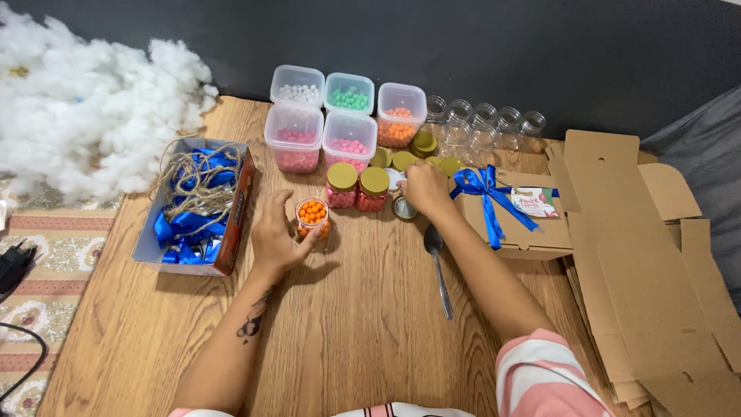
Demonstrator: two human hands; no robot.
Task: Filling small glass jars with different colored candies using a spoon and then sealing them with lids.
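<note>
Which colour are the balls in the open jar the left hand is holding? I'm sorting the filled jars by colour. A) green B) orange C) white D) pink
B: the left hand wraps around a small lidless jar filled to the top with orange balls; the two pink-filled jars behind it already have gold lids.

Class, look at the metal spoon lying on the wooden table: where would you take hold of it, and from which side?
Probably grip the metal spoon by its long thin handle, near the end pointing toward the person, coming from above. It lies flat on the wooden table, bowl turned away, beside the right forearm, so the handle end looks nearest and clear of the jars.
</note>
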